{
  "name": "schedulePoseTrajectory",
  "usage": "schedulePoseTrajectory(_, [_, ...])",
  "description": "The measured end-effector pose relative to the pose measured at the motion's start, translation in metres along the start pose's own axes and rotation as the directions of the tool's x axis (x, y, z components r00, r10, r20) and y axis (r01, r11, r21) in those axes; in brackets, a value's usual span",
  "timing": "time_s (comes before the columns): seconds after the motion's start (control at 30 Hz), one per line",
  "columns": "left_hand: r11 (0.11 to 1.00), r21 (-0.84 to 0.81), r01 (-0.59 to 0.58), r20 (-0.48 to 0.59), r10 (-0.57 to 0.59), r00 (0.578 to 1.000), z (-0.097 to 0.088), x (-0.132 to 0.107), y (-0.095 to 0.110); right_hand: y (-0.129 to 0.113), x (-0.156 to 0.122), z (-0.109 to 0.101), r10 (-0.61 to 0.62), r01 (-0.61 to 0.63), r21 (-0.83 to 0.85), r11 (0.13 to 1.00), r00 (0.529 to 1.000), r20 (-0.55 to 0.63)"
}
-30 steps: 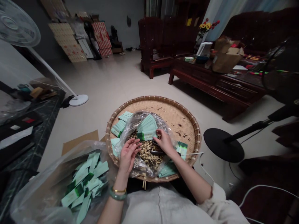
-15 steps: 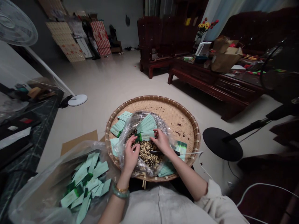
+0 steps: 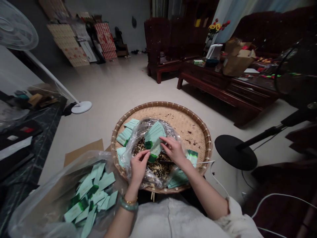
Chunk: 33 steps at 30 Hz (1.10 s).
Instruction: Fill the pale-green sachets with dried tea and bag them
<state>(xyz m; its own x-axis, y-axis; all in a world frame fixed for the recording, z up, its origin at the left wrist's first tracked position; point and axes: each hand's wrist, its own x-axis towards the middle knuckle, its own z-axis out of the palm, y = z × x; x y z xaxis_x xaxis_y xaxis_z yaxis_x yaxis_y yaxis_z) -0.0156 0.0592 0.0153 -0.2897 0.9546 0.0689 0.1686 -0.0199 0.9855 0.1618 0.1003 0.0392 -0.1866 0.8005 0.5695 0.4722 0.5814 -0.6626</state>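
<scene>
My right hand (image 3: 174, 152) pinches the upper end of a pale green packet (image 3: 155, 149) with a darker green end. Fingers of my left hand (image 3: 139, 167) are pinched at its lower left edge. The packet tilts over a clear plastic bag (image 3: 132, 140) holding a loose, dried, dark and yellowish mix (image 3: 158, 170). A fanned stack of similar packets (image 3: 155, 130) lies on the bag's far side. Under my right hand, a thin dark tool (image 3: 166, 162) lies partly hidden across the mix. All this rests in a round woven bamboo tray (image 3: 195, 120).
More packets (image 3: 123, 136) lie along the tray's left, and others (image 3: 177, 180) at its right. A large clear bag (image 3: 39, 198) of packets stands at the lower left. Fan bases (image 3: 81, 107) flank the tray, with a white cable (image 3: 219, 181) at right. A wooden table (image 3: 223, 82) stands beyond.
The packet has turned from lying level between my hands to a steep tilt, its dark green end now low. My left hand has moved in and slightly down to its edge.
</scene>
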Motion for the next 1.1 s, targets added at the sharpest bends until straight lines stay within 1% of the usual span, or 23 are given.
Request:
schedulePoseTrajectory(0.1, [0.997, -0.065, 0.044, -0.031, -0.046, 0.998, 0.003, -0.003, 0.006, 0.002, -0.007, 0.011, -0.09, 0.083, -0.079, 0.993, 0.992, -0.091])
schedulePoseTrajectory(0.2, [0.983, -0.141, 0.113, -0.045, -0.12, 0.992, 0.004, -0.003, 0.006, 0.005, -0.016, 0.019, -0.165, 0.156, -0.085, 0.984, 0.98, -0.108])
schedulePoseTrajectory(0.27, [0.972, -0.183, 0.144, -0.045, -0.155, 0.987, 0.004, -0.003, 0.005, 0.006, -0.019, 0.02, -0.175, 0.169, -0.062, 0.984, 0.979, -0.105])
schedulePoseTrajectory(0.47, [0.96, -0.221, 0.17, -0.026, -0.18, 0.983, 0.005, -0.004, 0.005, 0.003, -0.021, 0.015, -0.059, 0.059, -0.009, 0.998, 0.994, -0.087])
schedulePoseTrajectory(0.6, [0.956, -0.234, 0.179, -0.016, -0.188, 0.982, 0.005, -0.005, 0.005, 0.002, -0.022, 0.013, -0.066, 0.068, 0.044, 0.997, 0.996, -0.054])
schedulePoseTrajectory(0.7, [0.958, -0.22, 0.183, 0.0, -0.187, 0.982, 0.003, -0.006, 0.006, 0.002, -0.019, 0.012, -0.037, 0.042, 0.066, 0.997, 0.996, -0.08])
schedulePoseTrajectory(0.77, [0.974, -0.173, 0.144, -0.001, -0.146, 0.989, 0.002, -0.007, 0.008, 0.001, -0.015, 0.011, 0.04, -0.033, 0.066, 0.997, 0.993, -0.109])
schedulePoseTrajectory(0.83, [0.991, -0.107, 0.078, -0.01, -0.08, 0.997, 0.001, -0.007, 0.01, -0.001, -0.011, 0.008, 0.11, -0.108, 0.03, 0.994, 0.988, -0.108])
schedulePoseTrajectory(0.87, [0.996, -0.078, 0.047, -0.017, -0.049, 0.999, 0.0, -0.007, 0.011, -0.002, -0.009, 0.006, 0.126, -0.127, -0.004, 0.992, 0.987, -0.097])
schedulePoseTrajectory(0.93, [0.998, -0.063, 0.016, -0.029, -0.018, 0.999, -0.001, -0.006, 0.012, -0.006, -0.007, 0.002, 0.118, -0.122, -0.062, 0.991, 0.99, -0.071])
schedulePoseTrajectory(1.0, [0.991, -0.124, 0.043, -0.022, -0.046, 0.999, -0.002, -0.004, 0.009, -0.01, -0.006, -0.002, 0.089, -0.091, -0.045, 0.995, 0.995, -0.048])
schedulePoseTrajectory(1.07, [0.971, -0.212, 0.108, 0.005, -0.11, 0.994, -0.001, 0.0, 0.005, -0.013, -0.007, -0.004, 0.081, -0.08, 0.045, 0.996, 0.997, -0.014])
schedulePoseTrajectory(1.1, [0.958, -0.249, 0.142, 0.014, -0.143, 0.99, -0.001, 0.001, 0.002, -0.015, -0.007, -0.005, 0.1, -0.1, 0.098, 0.99, 0.995, 0.01])
